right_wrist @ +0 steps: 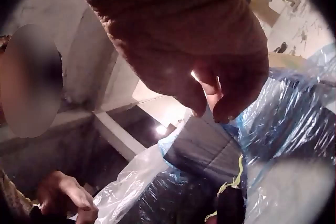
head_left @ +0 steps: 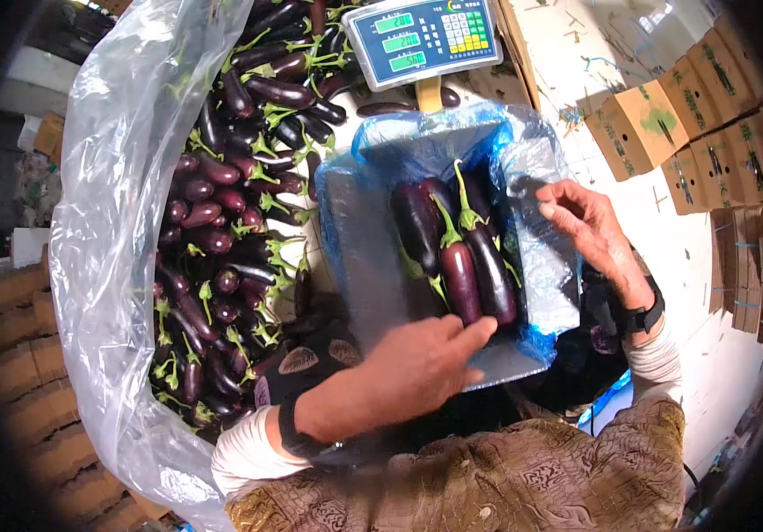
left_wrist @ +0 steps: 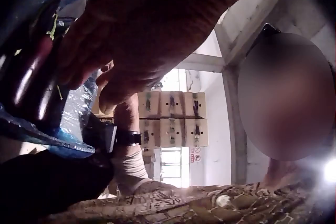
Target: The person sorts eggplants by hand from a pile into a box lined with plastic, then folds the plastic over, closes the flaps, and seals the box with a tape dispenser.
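A box lined with blue plastic film holds several dark purple eggplants with green stems. The left hand is at the box's near side, its extended fingers at the lower ends of two eggplants; whether they touch is unclear. Over the right rim, the right hand is raised with bent, relaxed fingers and nothing visible in it. In the left wrist view the left hand hangs beside the eggplants. The right wrist view shows the right hand above the film, thumb near the fingers.
A scale display stands behind the box. To the left, many loose eggplants lie inside a large clear plastic sheet. Cardboard cartons are stacked at the right, with more cardboard at the far left.
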`<action>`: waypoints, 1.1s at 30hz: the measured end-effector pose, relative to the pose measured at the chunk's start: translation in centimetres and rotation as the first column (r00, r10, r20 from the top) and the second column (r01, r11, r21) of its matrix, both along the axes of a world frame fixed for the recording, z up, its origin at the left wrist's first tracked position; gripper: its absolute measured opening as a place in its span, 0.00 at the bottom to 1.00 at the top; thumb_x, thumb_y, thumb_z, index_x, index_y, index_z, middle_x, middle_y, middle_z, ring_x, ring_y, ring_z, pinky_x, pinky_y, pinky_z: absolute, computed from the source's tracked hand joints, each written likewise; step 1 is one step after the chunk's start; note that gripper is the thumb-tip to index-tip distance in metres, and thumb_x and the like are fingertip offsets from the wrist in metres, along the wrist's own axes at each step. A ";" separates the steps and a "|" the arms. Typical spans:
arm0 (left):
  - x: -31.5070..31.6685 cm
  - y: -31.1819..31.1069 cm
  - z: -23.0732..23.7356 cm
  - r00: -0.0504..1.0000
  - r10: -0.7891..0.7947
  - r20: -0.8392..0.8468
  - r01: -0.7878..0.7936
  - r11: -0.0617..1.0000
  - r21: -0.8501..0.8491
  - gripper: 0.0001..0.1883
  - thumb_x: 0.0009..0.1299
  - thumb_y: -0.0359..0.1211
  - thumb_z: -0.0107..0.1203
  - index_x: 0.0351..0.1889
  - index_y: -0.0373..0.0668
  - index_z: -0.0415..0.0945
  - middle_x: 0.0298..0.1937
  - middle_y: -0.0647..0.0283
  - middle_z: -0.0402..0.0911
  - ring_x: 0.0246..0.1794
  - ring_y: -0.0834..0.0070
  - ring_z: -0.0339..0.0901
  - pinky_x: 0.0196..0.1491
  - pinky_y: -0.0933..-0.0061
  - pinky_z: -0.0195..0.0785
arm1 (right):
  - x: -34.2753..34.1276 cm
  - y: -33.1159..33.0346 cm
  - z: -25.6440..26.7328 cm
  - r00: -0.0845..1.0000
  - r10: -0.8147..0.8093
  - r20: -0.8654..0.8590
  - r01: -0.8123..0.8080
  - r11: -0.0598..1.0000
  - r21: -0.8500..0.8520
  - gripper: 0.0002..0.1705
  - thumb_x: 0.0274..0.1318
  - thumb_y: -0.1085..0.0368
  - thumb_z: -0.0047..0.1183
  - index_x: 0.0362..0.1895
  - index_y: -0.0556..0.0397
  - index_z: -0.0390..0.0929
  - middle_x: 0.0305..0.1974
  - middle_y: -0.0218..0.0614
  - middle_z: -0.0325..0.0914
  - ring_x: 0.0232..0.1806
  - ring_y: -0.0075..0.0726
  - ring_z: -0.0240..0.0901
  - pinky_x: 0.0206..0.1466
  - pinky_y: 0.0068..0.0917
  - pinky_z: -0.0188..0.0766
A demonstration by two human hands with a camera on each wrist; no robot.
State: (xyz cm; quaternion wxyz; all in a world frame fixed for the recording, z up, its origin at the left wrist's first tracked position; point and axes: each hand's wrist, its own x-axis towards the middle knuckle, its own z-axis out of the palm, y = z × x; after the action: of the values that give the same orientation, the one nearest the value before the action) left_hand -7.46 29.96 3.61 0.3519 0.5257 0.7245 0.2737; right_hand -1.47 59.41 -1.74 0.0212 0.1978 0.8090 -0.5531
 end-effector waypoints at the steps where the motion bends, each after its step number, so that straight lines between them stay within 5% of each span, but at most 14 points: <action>1: -0.1 -0.1 0.2 1.000 0.002 0.000 -0.002 1.000 0.007 0.33 0.64 0.36 0.63 0.66 0.44 0.63 0.39 0.52 0.76 0.38 0.50 0.78 0.38 0.55 0.74 | -0.1 0.1 -0.4 1.000 -0.014 0.014 0.014 1.000 -0.006 0.12 0.65 0.63 0.57 0.47 0.56 0.79 0.34 0.20 0.73 0.34 0.15 0.64 0.38 0.17 0.64; 2: -0.1 -0.3 0.2 1.000 -0.020 0.022 0.020 0.999 0.028 0.33 0.64 0.36 0.63 0.67 0.44 0.62 0.38 0.53 0.75 0.36 0.52 0.77 0.37 0.55 0.73 | -0.3 0.0 -0.1 0.998 -0.037 0.055 0.038 0.999 -0.011 0.14 0.64 0.63 0.57 0.47 0.60 0.79 0.36 0.30 0.80 0.40 0.23 0.72 0.47 0.25 0.70; 11: -1.1 -0.2 1.5 0.988 -0.113 0.102 0.095 0.980 0.173 0.36 0.64 0.37 0.63 0.69 0.40 0.60 0.34 0.58 0.71 0.33 0.58 0.75 0.33 0.59 0.72 | -1.5 -2.0 1.1 0.999 0.020 0.027 -0.019 0.999 -0.032 0.11 0.63 0.65 0.58 0.46 0.57 0.79 0.33 0.22 0.73 0.36 0.18 0.66 0.42 0.19 0.66; 33: -0.9 -0.8 1.8 0.981 -0.082 0.176 0.030 0.959 0.282 0.33 0.69 0.35 0.57 0.69 0.33 0.58 0.37 0.59 0.67 0.35 0.65 0.70 0.37 0.66 0.67 | -1.6 -4.0 1.6 0.962 0.266 0.054 -0.270 0.960 0.075 0.13 0.59 0.68 0.61 0.46 0.61 0.79 0.32 0.43 0.80 0.30 0.30 0.75 0.34 0.29 0.71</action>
State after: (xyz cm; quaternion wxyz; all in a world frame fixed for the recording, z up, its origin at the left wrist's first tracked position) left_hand -8.34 29.16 5.38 0.3484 0.5624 0.6274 0.4107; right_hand -3.08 55.41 -0.18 0.1053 0.0990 0.8496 -0.5072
